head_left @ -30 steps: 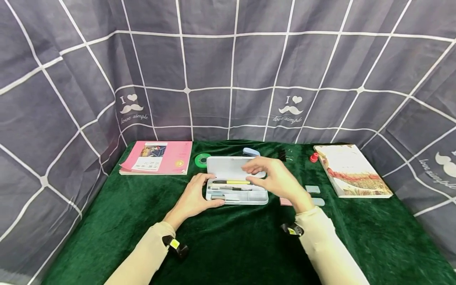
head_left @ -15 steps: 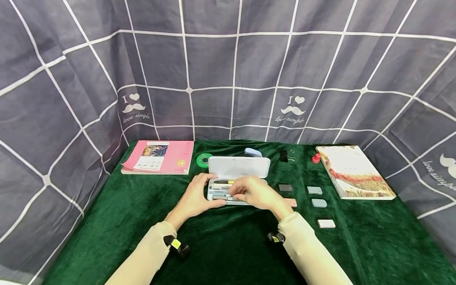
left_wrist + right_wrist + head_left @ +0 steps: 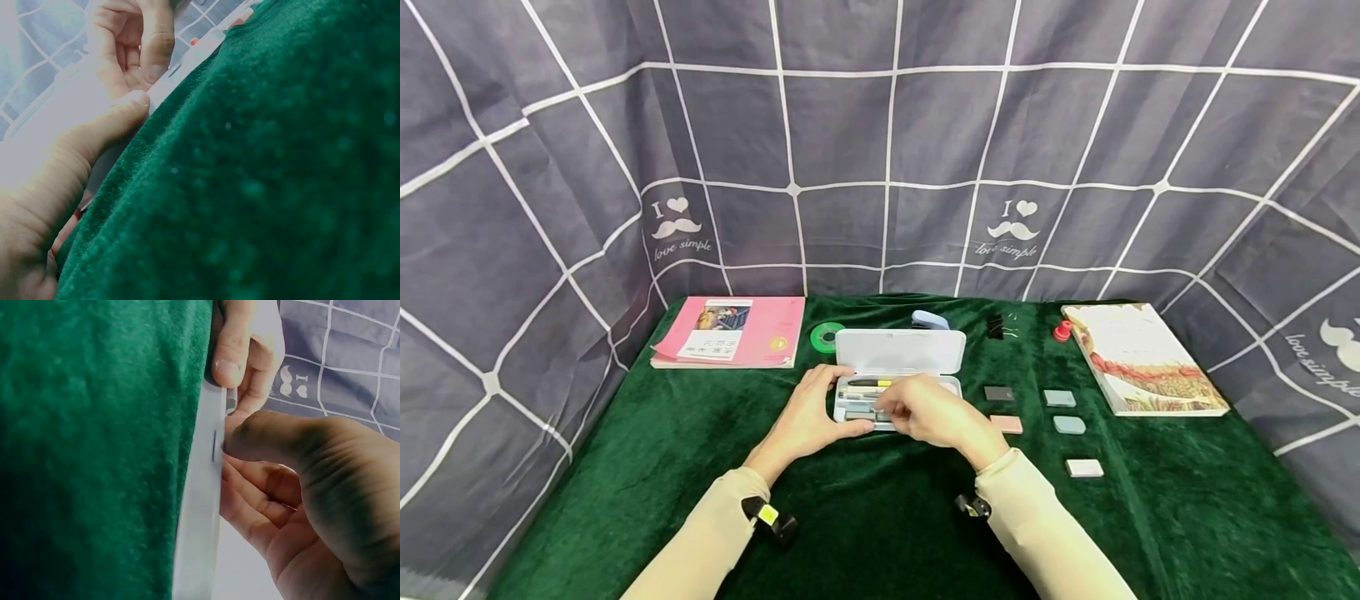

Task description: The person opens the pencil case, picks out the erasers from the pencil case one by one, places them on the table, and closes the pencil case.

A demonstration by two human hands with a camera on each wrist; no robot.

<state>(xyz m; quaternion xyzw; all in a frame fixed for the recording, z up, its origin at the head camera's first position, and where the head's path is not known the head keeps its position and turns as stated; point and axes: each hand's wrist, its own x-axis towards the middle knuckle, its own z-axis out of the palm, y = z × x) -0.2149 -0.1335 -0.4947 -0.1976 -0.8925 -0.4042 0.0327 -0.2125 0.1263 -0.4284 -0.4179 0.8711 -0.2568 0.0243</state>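
Observation:
An open white pencil case [image 3: 900, 352] lies before me, lid raised at the back. My left hand [image 3: 811, 412] grips its left end, thumb along the front edge and fingers at the back. Inside are a black-and-yellow pen [image 3: 868, 382], other slim pens and a small grey piece [image 3: 859, 416] near the left thumb. My right hand [image 3: 934, 410] reaches into the tray with curled fingers, covering its right part. In the right wrist view, the thumb sits at the case's front wall [image 3: 201, 481]; I cannot tell whether the fingers pinch anything.
Right of the case lie small eraser-like blocks: black [image 3: 998, 393], pink [image 3: 1006, 424], grey-blue [image 3: 1059, 398], light blue [image 3: 1069, 425] and white [image 3: 1085, 468]. Behind are green tape [image 3: 825, 337], a blue stapler-like object [image 3: 929, 320] and a binder clip [image 3: 995, 326]. Books [image 3: 752, 333] flank both sides.
My right hand has come down from over the lid and pens into the tray, its fingers curling, then shifted slightly left. The left hand keeps its hold on the case.

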